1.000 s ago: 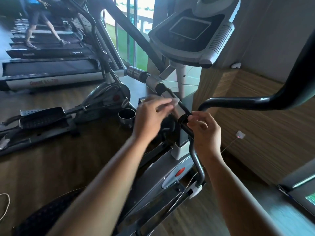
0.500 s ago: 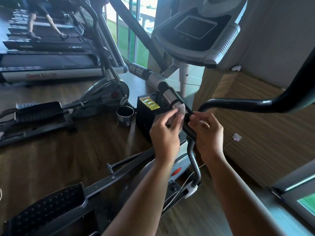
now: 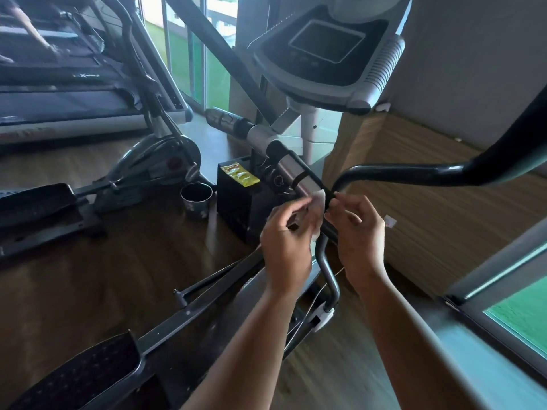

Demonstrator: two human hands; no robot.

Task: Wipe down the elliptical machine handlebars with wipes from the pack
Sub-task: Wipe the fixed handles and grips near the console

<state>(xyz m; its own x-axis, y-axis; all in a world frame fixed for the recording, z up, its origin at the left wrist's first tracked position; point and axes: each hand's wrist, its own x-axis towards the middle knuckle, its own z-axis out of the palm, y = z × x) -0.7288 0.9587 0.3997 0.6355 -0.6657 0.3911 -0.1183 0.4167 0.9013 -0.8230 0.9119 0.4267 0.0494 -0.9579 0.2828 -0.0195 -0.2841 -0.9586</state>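
Note:
A white wipe (image 3: 316, 202) is pinched in my left hand (image 3: 285, 241) just left of the elliptical's small black lower handlebar (image 3: 325, 261). My right hand (image 3: 359, 235) pinches the top of that bar where its loop meets the post, fingers curled. The wipe touches the bar between my two hands. A long black curved handlebar (image 3: 414, 173) runs off to the right above them. The yellow wipes pack (image 3: 240, 174) lies on a black box (image 3: 239, 211) behind my hands. The console (image 3: 325, 51) sits above.
A dark cup (image 3: 196, 199) stands on the wooden floor left of the box. A black foot pedal (image 3: 80, 377) lies at the lower left. Treadmills (image 3: 68, 105) and a second elliptical (image 3: 159, 161) fill the left. A wooden wall panel (image 3: 429, 220) and a window (image 3: 521, 312) are at right.
My left hand has come down and to the right with the wipe, closing in on the lower handlebar beside my right hand. The view has tilted, uncovering the yellow pack.

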